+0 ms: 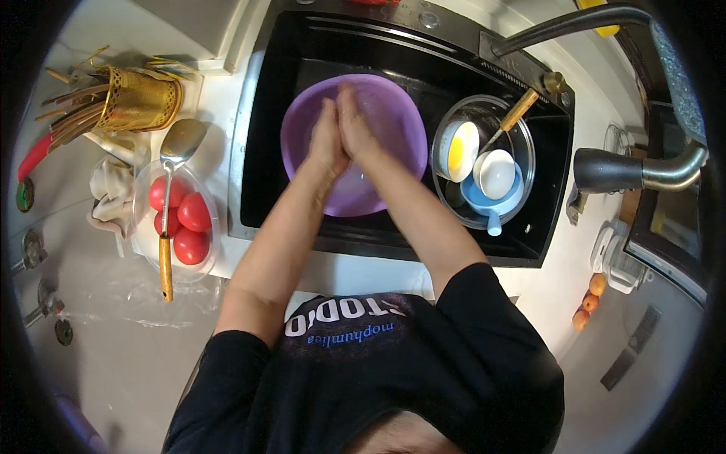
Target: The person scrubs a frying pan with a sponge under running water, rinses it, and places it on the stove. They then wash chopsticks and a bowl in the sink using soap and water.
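My left hand (327, 140) and my right hand (355, 125) are pressed palm to palm over a purple basin (404, 144). Their fingers are stretched out and point toward the basin's far side. Whether anything lies between the palms is hidden. The basin, with a pale, shiny inside, stands in the left part of a black sink (265, 151). Both bare forearms reach in over its near edge.
Right of the basin, a round clear bowl (531, 147) holds a white bowl (463, 151), a small blue pan (493, 200) and a wooden-handled utensil (520, 110). A faucet (605, 170) is farther right. At left are a ladle (184, 140), red tomatoes (193, 212) and a gold utensil holder (140, 98).
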Demonstrator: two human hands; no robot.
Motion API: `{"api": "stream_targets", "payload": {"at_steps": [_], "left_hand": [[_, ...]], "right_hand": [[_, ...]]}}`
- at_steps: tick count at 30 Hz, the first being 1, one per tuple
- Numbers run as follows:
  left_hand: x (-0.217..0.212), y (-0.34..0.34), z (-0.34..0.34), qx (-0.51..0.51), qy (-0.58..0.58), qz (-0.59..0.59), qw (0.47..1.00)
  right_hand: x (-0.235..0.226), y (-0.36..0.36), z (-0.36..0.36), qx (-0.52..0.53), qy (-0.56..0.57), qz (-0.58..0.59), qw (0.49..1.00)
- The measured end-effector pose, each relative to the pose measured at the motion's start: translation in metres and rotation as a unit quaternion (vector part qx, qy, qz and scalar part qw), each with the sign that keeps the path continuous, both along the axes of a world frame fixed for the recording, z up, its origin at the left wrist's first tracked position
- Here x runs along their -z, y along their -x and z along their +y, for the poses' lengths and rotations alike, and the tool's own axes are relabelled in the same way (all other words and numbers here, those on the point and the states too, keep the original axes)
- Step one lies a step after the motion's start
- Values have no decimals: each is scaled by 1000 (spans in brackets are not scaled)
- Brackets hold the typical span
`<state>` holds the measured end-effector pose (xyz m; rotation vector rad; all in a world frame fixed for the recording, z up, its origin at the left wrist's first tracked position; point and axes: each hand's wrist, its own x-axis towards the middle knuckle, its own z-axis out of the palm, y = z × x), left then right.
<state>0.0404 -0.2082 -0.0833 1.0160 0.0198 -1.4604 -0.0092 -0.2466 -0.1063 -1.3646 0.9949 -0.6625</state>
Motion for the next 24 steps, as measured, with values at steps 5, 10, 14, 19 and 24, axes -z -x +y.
{"api": "stream_targets", "payload": {"at_steps": [5, 10, 14, 19, 24], "left_hand": [[22, -22, 16, 28, -24, 48, 998], [-11, 12, 14, 16, -36, -23, 999], [-7, -31, 13, -31, -104, -68, 992], [8, -54, 15, -13, -46, 24, 999], [5, -50, 8, -6, -59, 5, 998]], "right_hand": [[-13, 2, 43, -41, 72, 31, 996], [-15, 3, -2, 22, -86, 12, 996], [-37, 6, 69, -103, 77, 19, 991], [-11, 35, 18, -156, -242, -96, 953], [147, 76, -49, 169, -6, 155, 973]]}}
